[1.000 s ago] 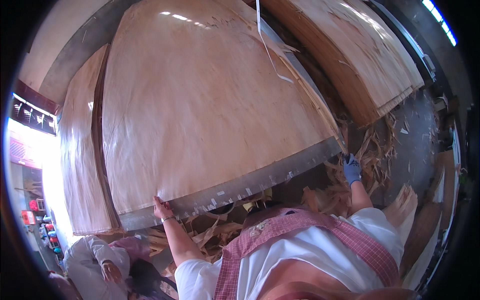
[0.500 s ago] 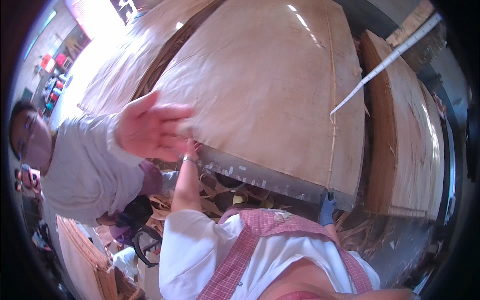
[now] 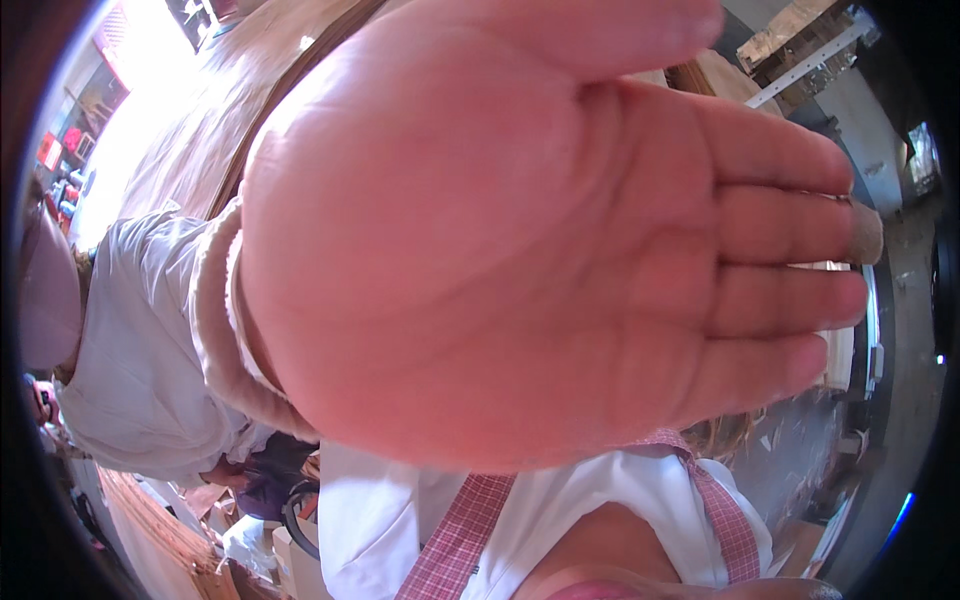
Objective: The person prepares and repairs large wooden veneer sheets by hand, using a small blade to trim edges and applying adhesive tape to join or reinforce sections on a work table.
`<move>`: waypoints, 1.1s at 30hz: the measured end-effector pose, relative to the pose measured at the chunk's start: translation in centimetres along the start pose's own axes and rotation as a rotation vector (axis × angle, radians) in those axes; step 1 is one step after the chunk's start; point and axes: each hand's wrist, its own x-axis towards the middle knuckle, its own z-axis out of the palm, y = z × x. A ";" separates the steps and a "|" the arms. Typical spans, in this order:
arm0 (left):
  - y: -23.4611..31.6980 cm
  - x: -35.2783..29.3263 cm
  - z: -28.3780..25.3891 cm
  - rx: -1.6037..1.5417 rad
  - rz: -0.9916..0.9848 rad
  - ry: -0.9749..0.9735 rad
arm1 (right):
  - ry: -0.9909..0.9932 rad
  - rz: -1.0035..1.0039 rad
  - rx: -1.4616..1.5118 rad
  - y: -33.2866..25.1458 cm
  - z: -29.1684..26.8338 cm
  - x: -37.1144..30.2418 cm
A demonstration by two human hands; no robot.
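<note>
A co-worker's spread palm (image 3: 480,250) fills most of the head view, held close before me. One of its fingertips carries a tan wrap (image 3: 866,236). Behind that palm both of my hands are hidden, so what they touch or hold does not show. Of my own body, the white shirt sleeve (image 3: 370,505) and a red checked apron strap (image 3: 460,535) are visible below it. The large wood sheet in front of me is covered almost wholly by the palm. Past the fingers, part of a white ruled strip (image 3: 810,65) slants at the upper right.
The co-worker stands at my left in a pale long-sleeved top (image 3: 140,340). Thin wood sheets (image 3: 190,150) lie at the far left, in bright light. Another stack of wood sheets (image 3: 150,520) stands at the lower left. Grey floor (image 3: 905,330) shows along the right.
The co-worker's hand has come from the left right up before the view. It now hides the large wood sheet, my left hand at its near edge and my gloved right hand.
</note>
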 end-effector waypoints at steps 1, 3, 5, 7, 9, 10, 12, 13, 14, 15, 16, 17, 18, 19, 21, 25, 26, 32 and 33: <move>-2.8 0.0 -2.9 -0.023 0.111 0.170 | 0.006 -0.167 -0.046 -5.8 -0.4 1.6; -9.8 5.2 -6.3 0.049 -0.113 0.211 | 0.145 0.033 -0.067 0.8 0.3 -1.1; -12.8 5.4 -6.9 0.061 -0.163 0.259 | 0.180 0.055 -0.099 1.4 1.0 -0.8; -13.5 5.1 -7.2 0.082 -0.174 0.238 | 0.195 0.071 -0.112 1.5 2.0 -0.5; -9.2 4.0 -4.9 0.123 -0.152 0.141 | 0.218 0.085 -0.108 1.5 3.1 -0.4; -5.0 2.7 -2.2 0.132 -0.127 0.017 | 0.258 0.092 -0.119 1.7 2.9 -0.7; 5.1 -2.4 4.8 0.143 -0.066 -0.195 | 0.300 0.071 -0.086 0.6 3.2 -0.1; 9.6 -5.1 8.6 0.130 -0.090 -0.311 | 0.277 0.108 -0.004 0.4 4.0 -0.2; 13.6 -9.2 13.1 0.112 -0.082 -0.377 | 0.238 0.093 0.081 -1.7 4.4 0.3; 16.5 -11.7 16.4 0.081 -0.114 -0.444 | 0.236 0.062 0.134 -2.6 4.8 -0.3; 18.8 -13.8 19.0 0.046 -0.149 -0.496 | 0.244 0.034 0.178 -4.3 3.8 -1.2; 19.9 -15.9 21.9 0.021 -0.141 -0.506 | 0.245 -0.030 0.232 -6.9 2.0 -1.3; 20.5 -18.1 24.2 -0.013 -0.126 -0.509 | 0.244 -0.095 0.277 -8.9 0.7 -1.6; 20.6 -19.3 25.8 -0.048 -0.093 -0.502 | 0.173 -0.103 0.306 -9.8 -0.5 -1.6; 20.1 -19.1 26.1 -0.124 0.015 -0.447 | 0.014 -0.120 0.375 -10.8 -2.0 -1.3; 11.3 -11.6 -4.5 -0.146 0.848 0.533 | -0.064 -0.365 0.345 -10.1 -4.8 0.2; 7.3 -10.0 -14.7 -0.069 1.007 1.041 | -0.001 -0.444 0.475 -9.6 -4.8 1.7; -0.7 -1.9 -14.1 0.374 0.858 1.594 | 0.247 -0.746 0.632 -9.7 -12.0 16.9; -0.7 -0.7 -12.1 0.439 0.832 1.549 | 0.231 -0.845 0.716 -11.6 -14.1 18.2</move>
